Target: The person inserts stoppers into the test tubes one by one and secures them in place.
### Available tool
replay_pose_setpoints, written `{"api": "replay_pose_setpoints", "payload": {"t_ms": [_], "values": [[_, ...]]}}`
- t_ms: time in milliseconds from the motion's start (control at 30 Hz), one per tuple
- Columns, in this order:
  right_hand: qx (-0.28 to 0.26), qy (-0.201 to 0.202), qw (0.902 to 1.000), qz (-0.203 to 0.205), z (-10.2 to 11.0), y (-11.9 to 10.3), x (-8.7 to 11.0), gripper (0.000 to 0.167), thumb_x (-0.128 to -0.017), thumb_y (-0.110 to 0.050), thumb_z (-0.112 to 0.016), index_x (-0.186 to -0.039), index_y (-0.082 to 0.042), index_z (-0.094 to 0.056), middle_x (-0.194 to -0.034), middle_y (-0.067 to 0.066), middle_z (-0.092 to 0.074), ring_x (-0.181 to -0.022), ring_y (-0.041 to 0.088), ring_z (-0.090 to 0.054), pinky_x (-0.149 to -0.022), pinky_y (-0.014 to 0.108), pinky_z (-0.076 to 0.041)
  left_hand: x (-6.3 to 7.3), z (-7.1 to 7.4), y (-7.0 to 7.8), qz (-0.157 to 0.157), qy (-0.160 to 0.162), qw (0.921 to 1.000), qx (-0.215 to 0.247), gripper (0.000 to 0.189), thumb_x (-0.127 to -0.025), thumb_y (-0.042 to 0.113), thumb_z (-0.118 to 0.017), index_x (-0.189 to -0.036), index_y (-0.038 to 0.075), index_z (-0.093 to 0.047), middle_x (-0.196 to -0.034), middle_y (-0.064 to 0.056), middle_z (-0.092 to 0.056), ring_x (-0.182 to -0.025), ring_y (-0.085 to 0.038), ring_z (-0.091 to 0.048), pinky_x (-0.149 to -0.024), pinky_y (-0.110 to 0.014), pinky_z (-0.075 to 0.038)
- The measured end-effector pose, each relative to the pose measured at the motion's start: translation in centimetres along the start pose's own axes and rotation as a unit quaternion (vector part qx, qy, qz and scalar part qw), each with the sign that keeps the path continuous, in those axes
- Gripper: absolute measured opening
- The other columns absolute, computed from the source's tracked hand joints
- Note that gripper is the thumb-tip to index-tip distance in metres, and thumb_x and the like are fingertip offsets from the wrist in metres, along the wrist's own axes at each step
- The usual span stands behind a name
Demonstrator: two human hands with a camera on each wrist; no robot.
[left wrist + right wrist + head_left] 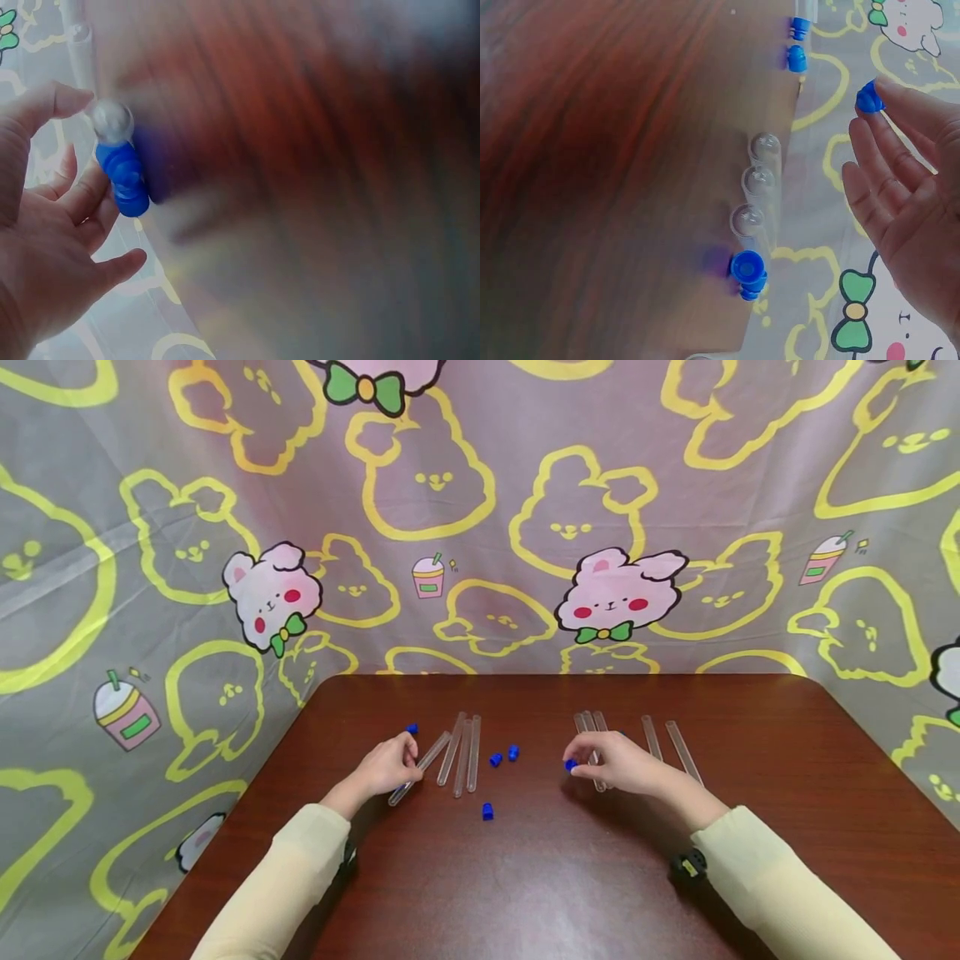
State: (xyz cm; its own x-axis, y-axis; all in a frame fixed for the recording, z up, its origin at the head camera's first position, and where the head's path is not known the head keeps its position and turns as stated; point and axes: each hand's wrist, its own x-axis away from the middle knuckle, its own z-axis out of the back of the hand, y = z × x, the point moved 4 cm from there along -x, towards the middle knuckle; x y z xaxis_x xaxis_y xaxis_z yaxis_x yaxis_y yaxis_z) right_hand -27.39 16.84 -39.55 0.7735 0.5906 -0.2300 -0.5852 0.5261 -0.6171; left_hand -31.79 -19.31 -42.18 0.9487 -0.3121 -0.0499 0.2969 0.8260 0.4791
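My left hand holds a clear test tube between thumb and fingers at the left of the table. The tube slants in the head view. In the left wrist view its rounded end shows close to blue caps. On the right, my right hand pinches a small blue cap between thumb and fingertip. The right wrist view shows this cap held off the table, with the other fingers loosely extended. Clear tubes lie partly hidden behind this hand.
Three more clear tubes lie beside the left hand. Loose blue caps, such as a front cap, are scattered mid-table. Two further tubes lie right of the right hand. A patterned cloth hangs behind the brown table.
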Motion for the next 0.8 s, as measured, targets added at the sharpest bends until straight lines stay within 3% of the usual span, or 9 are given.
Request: {"api": "replay_pose_setpoints", "payload": {"t_ms": [167,467,667,800], "values": [[-0.011,0.011,0.9997,-0.019,0.7,-0.4,-0.1,0.019,-0.086,-0.009,-0.074,-0.103,-0.008,-0.068,-0.085,-0.008,-0.062,-0.076,0.012,-0.056,-0.062,0.028,-0.048,0.4,0.3,0.3,-0.013,0.026,0.9994,0.018,0.032,-0.075,0.009,-0.08,-0.09,0.008,-0.052,-0.072,0.002,-0.057,-0.063,-0.012,-0.053,-0.061,-0.031,-0.043],[-0.029,0.039,0.9988,-0.008,2.1,-1.8,-0.4,0.019,-0.085,-0.013,-0.076,-0.102,-0.013,-0.068,-0.088,-0.008,-0.064,-0.08,0.014,-0.058,-0.066,0.028,-0.05,1.2,0.7,1.5,-0.045,0.061,0.9954,0.06,0.032,-0.076,0.006,-0.079,-0.096,0.008,-0.054,-0.076,0.003,-0.059,-0.067,-0.013,-0.055,-0.064,-0.031,-0.044],[-0.048,0.047,0.9977,0.003,2.5,-2.7,-1.0,0.019,-0.087,-0.011,-0.074,-0.104,-0.012,-0.068,-0.089,-0.006,-0.066,-0.083,0.015,-0.059,-0.069,0.031,-0.05,1.6,0.9,3.3,-0.07,0.056,0.9924,0.085,0.031,-0.078,0.005,-0.078,-0.106,0.005,-0.063,-0.076,0.006,-0.06,-0.074,-0.016,-0.057,-0.069,-0.032,-0.044],[-0.053,0.052,0.997,0.024,2.6,-3.5,-1.6,0.02,-0.087,-0.01,-0.074,-0.107,-0.01,-0.069,-0.092,-0.005,-0.066,-0.081,0.016,-0.058,-0.068,0.03,-0.05,2.0,0.8,4.4,-0.083,0.047,0.9908,0.097,0.032,-0.079,0.003,-0.076,-0.11,0.004,-0.067,-0.078,0.007,-0.06,-0.079,-0.02,-0.058,-0.065,-0.03,-0.042]]}}
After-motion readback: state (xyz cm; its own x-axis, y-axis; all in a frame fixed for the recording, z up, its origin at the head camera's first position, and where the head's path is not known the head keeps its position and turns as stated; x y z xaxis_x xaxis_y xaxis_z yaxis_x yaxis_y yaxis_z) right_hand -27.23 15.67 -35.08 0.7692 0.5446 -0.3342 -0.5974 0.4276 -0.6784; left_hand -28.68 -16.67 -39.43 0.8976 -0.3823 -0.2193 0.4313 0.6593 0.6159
